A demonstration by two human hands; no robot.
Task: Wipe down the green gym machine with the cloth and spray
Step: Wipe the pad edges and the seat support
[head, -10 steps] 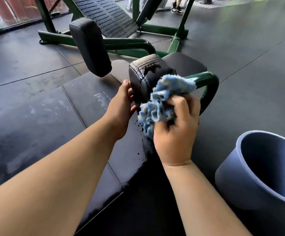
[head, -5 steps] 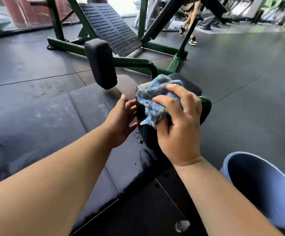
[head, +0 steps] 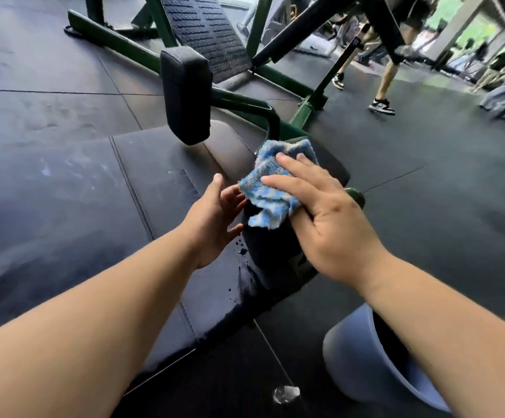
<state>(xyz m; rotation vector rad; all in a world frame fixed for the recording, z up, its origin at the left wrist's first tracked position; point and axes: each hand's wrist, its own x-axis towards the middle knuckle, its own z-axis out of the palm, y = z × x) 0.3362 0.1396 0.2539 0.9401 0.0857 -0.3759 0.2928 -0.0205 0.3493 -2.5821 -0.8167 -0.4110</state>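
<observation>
Blue-and-white mottled cloth (head: 271,188) — black pad (head: 185,95), dark green frame (head: 115,40), grey-blue bucket (head: 351,366).

A gym: green machine frame (head: 305,107), black pads, rubber floor tiles (head: 49,116).

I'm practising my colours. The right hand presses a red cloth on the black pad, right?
Only the colour is wrong: the cloth is blue, not red. The head view shows the right hand pressing it on the black pad.
</observation>
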